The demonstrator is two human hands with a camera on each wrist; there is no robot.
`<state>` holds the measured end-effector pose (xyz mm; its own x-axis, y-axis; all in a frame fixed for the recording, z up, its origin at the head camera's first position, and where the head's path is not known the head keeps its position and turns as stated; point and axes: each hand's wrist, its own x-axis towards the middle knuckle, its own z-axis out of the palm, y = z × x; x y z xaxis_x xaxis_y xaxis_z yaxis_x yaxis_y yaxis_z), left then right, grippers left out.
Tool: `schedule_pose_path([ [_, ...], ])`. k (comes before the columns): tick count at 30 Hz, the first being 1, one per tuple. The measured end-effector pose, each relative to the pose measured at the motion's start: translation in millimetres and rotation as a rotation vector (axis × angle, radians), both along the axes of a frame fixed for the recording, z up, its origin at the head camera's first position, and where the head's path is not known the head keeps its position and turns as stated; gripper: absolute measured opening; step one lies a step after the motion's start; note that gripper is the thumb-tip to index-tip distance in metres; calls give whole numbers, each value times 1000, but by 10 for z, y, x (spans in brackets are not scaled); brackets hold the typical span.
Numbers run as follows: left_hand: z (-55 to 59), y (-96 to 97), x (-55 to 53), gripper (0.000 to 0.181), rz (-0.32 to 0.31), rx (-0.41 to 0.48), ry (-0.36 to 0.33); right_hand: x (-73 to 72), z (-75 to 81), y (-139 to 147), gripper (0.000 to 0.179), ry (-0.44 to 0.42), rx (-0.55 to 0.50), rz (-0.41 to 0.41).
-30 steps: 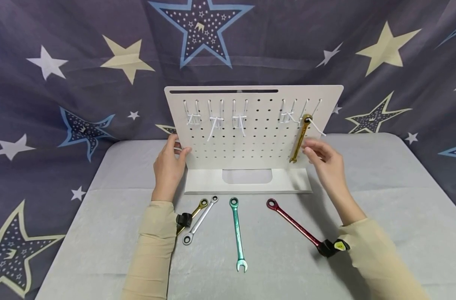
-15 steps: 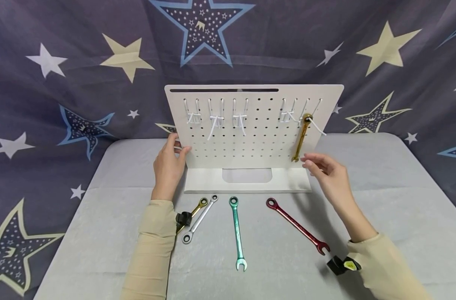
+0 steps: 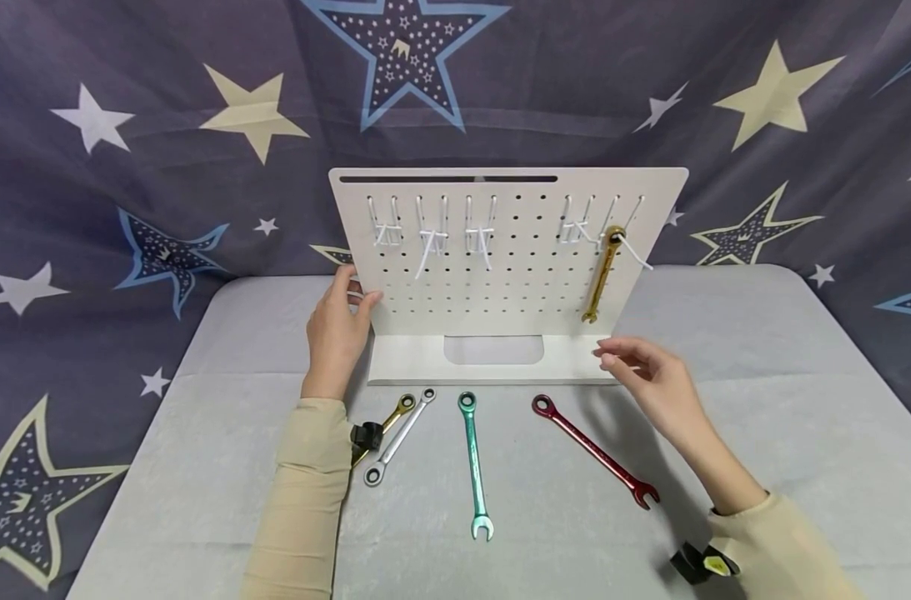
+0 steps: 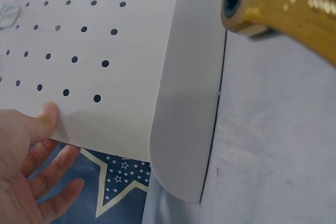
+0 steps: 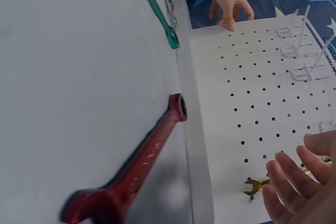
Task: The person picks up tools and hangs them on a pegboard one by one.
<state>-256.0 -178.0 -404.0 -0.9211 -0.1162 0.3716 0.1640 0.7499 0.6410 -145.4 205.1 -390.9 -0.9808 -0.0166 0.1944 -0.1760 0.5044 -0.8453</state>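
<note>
A white pegboard (image 3: 533, 287) stands on its base at the back of the table. My left hand (image 3: 337, 337) grips its left edge, thumb on the front face and fingers behind, as the left wrist view (image 4: 31, 174) also shows. A gold combination wrench (image 3: 601, 279) hangs by its ring end from the rightmost hook. Below and right of it, my right hand (image 3: 653, 383) is in the air before the base's right end, fingers loosely bent and holding nothing. Nearest to that arm on the table lies a red combination wrench (image 3: 593, 448).
A green combination wrench (image 3: 475, 467) lies in front of the base. Left of it are a silver double-ring wrench (image 3: 400, 437) and another gold wrench (image 3: 392, 418), partly hidden by the left wrist camera (image 3: 367, 437). Several white hooks (image 3: 431, 242) stick out of the board. A star-patterned cloth hangs behind.
My right hand has moved away from the hanging gold wrench, down and toward me. The wrench's lower end has swung slightly right. My left hand has stayed on the board's edge.
</note>
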Motion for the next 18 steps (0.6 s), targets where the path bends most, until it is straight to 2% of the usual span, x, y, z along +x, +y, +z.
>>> schedule_pose_path([
  [9,-18,-19,-16,42,-13,21,-17,112,-136,-3,21,-37,136,93],
  [18,-36,-43,-29,42,-27,78,-3,206,-201,25,20,-89,154,178],
])
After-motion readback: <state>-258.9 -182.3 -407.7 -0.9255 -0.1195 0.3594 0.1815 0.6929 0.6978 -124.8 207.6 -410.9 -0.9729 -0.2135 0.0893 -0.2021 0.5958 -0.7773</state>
